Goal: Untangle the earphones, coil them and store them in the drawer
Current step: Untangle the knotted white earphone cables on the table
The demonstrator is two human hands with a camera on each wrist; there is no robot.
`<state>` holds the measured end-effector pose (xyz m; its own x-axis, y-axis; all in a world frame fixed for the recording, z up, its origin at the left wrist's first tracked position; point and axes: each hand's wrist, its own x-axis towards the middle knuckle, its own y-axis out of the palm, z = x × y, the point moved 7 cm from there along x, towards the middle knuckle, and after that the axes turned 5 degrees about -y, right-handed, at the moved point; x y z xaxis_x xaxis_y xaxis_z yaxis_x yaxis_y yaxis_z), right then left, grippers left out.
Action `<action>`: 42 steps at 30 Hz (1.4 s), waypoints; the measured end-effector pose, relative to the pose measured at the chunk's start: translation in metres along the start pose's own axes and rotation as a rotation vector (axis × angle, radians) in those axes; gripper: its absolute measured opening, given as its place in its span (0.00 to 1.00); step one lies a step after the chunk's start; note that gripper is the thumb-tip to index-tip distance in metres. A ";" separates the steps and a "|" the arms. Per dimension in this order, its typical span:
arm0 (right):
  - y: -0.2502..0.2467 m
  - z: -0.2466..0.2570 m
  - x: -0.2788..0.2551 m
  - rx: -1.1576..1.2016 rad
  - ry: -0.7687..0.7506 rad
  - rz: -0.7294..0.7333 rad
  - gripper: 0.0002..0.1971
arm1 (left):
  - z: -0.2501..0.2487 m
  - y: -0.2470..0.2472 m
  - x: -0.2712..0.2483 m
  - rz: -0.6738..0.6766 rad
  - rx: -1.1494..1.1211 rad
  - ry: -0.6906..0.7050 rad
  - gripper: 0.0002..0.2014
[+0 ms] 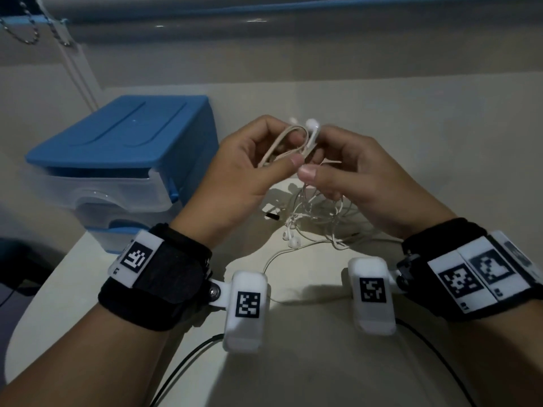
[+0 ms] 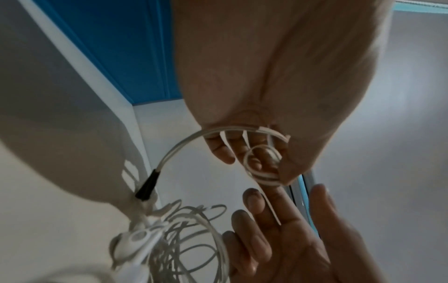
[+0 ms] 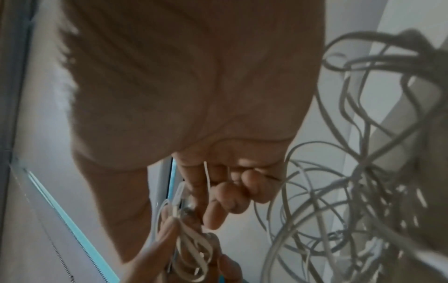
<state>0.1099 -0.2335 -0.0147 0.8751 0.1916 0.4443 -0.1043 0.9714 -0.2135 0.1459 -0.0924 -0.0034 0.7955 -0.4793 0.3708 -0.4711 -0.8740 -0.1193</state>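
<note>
Head view: thin white wired earphones (image 1: 305, 136) sit at centre frame, part lifted between both hands, the rest a loose tangle (image 1: 320, 212) on the pale tabletop (image 1: 293, 362) just below them.
Left hand (image 1: 238, 168): fingers curled, thumb pressing a small bundle of flat loops against them; likely kept as the finished part of the coil so it cannot spring apart.
Right hand (image 1: 361, 177): thumb and fingers pinching the cable just beside the bundle, next to a white earbud (image 1: 312, 124) that stands above the fingers; probably feeding the next turn.
Left wrist view: the cord arcs from the left hand's fingers (image 2: 254, 155) down to a black plug sleeve (image 2: 147, 186) and the unsorted loops.
Right wrist view: blurred strands fill the right side of the frame.
Count: three earbuds show, one held and two (image 1: 291, 239) lying on the table; whether this is one set or more I cannot tell.
Storage: one blue-topped plastic drawer unit (image 1: 123, 142) at left of frame, near the hands; its translucent drawer (image 1: 117, 189) looks closed.
Progress: coiling looks barely begun, most cable still tangled.
</note>
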 end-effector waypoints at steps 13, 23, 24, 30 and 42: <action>-0.044 -0.001 0.000 -0.151 -0.024 -0.248 0.07 | 0.007 -0.011 -0.002 -0.109 -0.003 -0.095 0.06; -0.019 0.003 -0.001 -0.093 0.020 -0.042 0.20 | 0.006 -0.010 -0.003 -0.076 0.083 -0.063 0.08; -0.015 0.005 -0.001 -0.084 0.015 -0.018 0.19 | 0.005 -0.010 -0.002 -0.078 0.091 -0.051 0.09; 0.001 0.002 -0.002 -0.044 0.005 0.102 0.13 | -0.001 -0.009 -0.001 -0.071 0.146 0.014 0.11; 0.015 0.005 -0.004 0.040 0.079 0.154 0.22 | -0.003 -0.017 -0.003 -0.177 0.313 0.037 0.09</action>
<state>0.1026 -0.2192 -0.0158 0.8817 0.3281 0.3391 -0.2571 0.9366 -0.2379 0.1507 -0.0757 0.0004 0.8371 -0.3201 0.4436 -0.1831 -0.9281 -0.3242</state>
